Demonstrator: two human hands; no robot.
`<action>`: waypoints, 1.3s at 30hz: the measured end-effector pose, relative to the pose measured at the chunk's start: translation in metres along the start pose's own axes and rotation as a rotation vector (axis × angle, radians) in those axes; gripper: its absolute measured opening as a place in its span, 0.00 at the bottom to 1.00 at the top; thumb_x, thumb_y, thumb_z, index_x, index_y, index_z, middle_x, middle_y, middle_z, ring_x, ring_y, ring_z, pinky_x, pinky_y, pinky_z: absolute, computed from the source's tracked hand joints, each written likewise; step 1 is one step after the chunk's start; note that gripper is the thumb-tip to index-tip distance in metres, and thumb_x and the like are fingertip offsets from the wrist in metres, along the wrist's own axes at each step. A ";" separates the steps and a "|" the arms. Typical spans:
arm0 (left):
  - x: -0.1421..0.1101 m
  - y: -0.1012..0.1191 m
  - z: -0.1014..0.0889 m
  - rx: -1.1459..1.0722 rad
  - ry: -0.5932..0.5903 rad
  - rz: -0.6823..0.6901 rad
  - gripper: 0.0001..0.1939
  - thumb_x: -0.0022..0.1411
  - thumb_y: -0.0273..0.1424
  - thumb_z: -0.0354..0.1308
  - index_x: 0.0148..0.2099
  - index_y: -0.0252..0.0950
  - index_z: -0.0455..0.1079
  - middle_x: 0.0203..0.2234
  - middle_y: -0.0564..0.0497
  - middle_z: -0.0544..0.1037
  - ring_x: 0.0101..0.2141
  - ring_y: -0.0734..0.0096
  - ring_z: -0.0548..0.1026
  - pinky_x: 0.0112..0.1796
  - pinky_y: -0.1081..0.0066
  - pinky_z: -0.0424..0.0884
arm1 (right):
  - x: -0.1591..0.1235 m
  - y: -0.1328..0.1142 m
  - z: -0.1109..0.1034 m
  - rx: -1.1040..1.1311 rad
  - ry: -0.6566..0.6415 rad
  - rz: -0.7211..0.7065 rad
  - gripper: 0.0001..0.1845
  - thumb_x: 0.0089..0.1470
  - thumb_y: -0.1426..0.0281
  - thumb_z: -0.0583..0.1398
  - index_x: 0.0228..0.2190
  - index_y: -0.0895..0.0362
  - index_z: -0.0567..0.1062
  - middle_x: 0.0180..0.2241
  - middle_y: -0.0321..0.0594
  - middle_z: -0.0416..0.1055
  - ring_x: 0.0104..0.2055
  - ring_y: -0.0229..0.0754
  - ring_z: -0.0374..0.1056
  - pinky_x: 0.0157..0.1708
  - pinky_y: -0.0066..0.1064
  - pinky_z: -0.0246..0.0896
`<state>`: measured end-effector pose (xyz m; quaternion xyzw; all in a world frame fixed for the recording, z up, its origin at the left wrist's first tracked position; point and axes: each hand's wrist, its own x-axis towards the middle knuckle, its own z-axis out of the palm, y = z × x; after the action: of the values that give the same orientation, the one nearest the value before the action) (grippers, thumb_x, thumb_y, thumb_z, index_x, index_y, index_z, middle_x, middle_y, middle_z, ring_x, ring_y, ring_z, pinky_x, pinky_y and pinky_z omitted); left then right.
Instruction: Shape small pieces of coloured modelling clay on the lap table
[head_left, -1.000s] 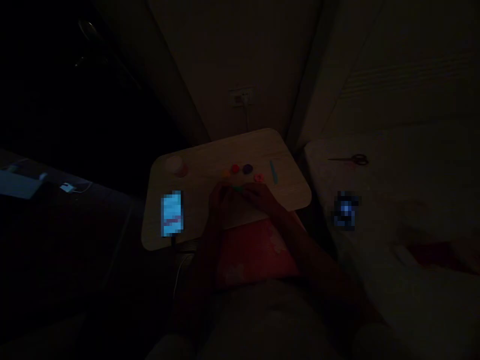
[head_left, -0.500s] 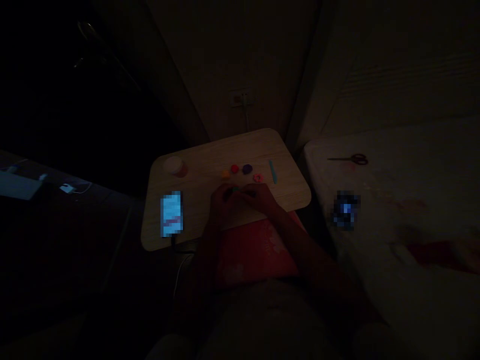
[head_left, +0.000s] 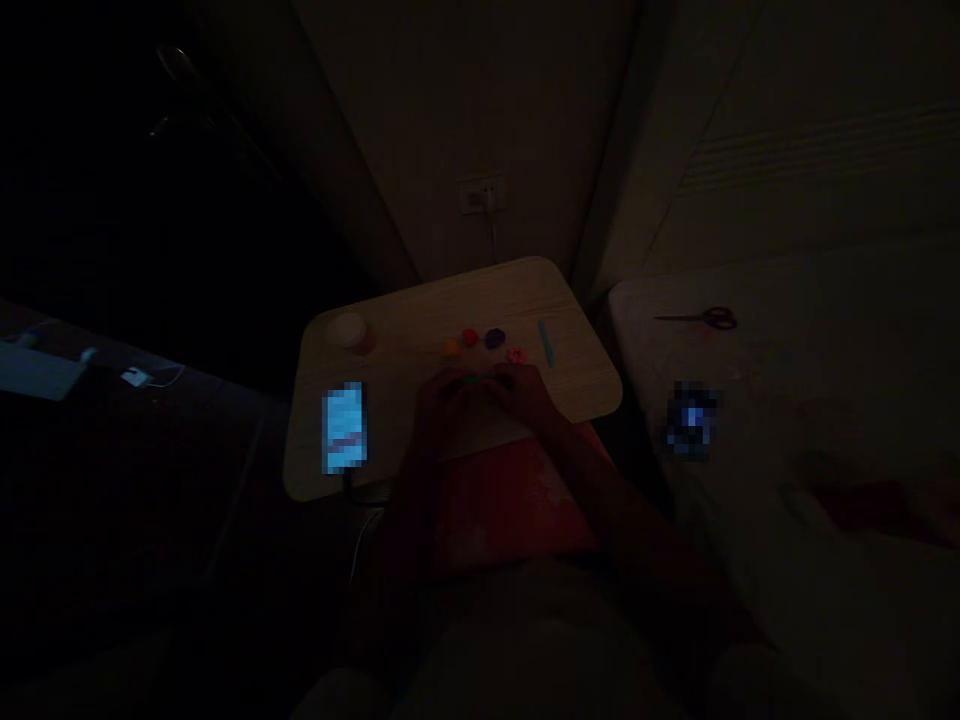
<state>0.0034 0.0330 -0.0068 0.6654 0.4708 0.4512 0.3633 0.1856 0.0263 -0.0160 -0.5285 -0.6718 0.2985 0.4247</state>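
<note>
In the dim light my left hand [head_left: 438,396] and my right hand [head_left: 520,392] meet over the near edge of a small wooden table [head_left: 405,320]. Between their fingertips stretches a thin green strip [head_left: 475,379], perhaps modelling clay, pinched at both ends. Just beyond the fingers lie an orange lump [head_left: 450,347], a red lump [head_left: 469,338] and a dark purple lump [head_left: 494,338]. Nearer my right hand is a pinkish-red piece [head_left: 517,355] with an uneven outline. A flat teal stick [head_left: 546,343] rests to its right. Finger detail is mostly lost in shadow.
On the table's left stand a pale-topped tub [head_left: 349,331] and a blurred lit screen [head_left: 344,428] with a cable below. Scissors [head_left: 709,319] and a pixelated dark object [head_left: 691,420] lie on the pale surface to the right. A wall socket [head_left: 482,194] sits behind the table.
My left hand has shifted slightly left, and my hands are a little farther apart. More of the green strip shows between them. The objects on the table stay put.
</note>
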 end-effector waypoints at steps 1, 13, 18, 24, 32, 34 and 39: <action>0.000 0.000 0.000 0.010 -0.002 -0.004 0.09 0.58 0.34 0.65 0.40 0.36 0.79 0.36 0.48 0.82 0.39 0.64 0.79 0.45 0.63 0.76 | 0.000 0.000 0.000 -0.008 0.001 0.005 0.17 0.57 0.59 0.63 0.25 0.59 0.78 0.22 0.37 0.71 0.25 0.37 0.62 0.28 0.29 0.51; 0.002 -0.002 0.001 -0.016 0.078 -0.095 0.10 0.54 0.36 0.66 0.35 0.35 0.78 0.32 0.48 0.82 0.36 0.64 0.79 0.41 0.63 0.76 | -0.002 0.004 0.000 0.227 -0.002 0.012 0.12 0.54 0.63 0.64 0.34 0.59 0.82 0.31 0.42 0.79 0.31 0.40 0.71 0.32 0.29 0.62; 0.001 -0.001 0.002 -0.069 0.180 -0.122 0.15 0.53 0.35 0.67 0.42 0.35 0.76 0.35 0.47 0.82 0.36 0.64 0.80 0.40 0.65 0.77 | -0.003 0.006 -0.001 0.316 -0.052 -0.016 0.12 0.54 0.65 0.64 0.37 0.57 0.83 0.36 0.44 0.80 0.35 0.40 0.73 0.35 0.29 0.65; -0.001 0.001 0.002 -0.082 0.084 -0.050 0.15 0.58 0.40 0.64 0.43 0.34 0.78 0.40 0.44 0.83 0.42 0.61 0.80 0.45 0.63 0.77 | -0.003 0.004 0.000 0.210 -0.017 0.042 0.11 0.50 0.64 0.68 0.31 0.60 0.82 0.29 0.41 0.78 0.30 0.39 0.70 0.30 0.28 0.61; 0.000 0.004 0.002 0.048 -0.036 0.012 0.10 0.61 0.37 0.63 0.39 0.36 0.79 0.35 0.48 0.83 0.38 0.63 0.80 0.45 0.63 0.76 | -0.004 0.002 0.001 0.199 0.029 0.042 0.14 0.48 0.59 0.68 0.28 0.58 0.78 0.25 0.37 0.74 0.27 0.37 0.65 0.27 0.27 0.57; 0.000 0.005 0.002 0.049 -0.024 -0.012 0.10 0.60 0.36 0.64 0.39 0.36 0.79 0.35 0.48 0.83 0.37 0.63 0.80 0.44 0.64 0.76 | -0.005 0.002 0.000 0.234 0.028 0.049 0.14 0.49 0.60 0.68 0.29 0.58 0.78 0.26 0.37 0.74 0.27 0.37 0.66 0.28 0.27 0.58; -0.001 0.003 0.004 -0.011 -0.047 -0.025 0.11 0.56 0.34 0.66 0.41 0.35 0.79 0.37 0.48 0.83 0.38 0.64 0.80 0.43 0.65 0.76 | -0.005 0.004 0.000 0.316 0.054 0.106 0.13 0.48 0.62 0.67 0.32 0.58 0.78 0.27 0.38 0.75 0.28 0.38 0.67 0.28 0.28 0.60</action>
<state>0.0074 0.0308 -0.0056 0.6678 0.4679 0.4335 0.3836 0.1876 0.0227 -0.0203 -0.4976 -0.5759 0.4083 0.5040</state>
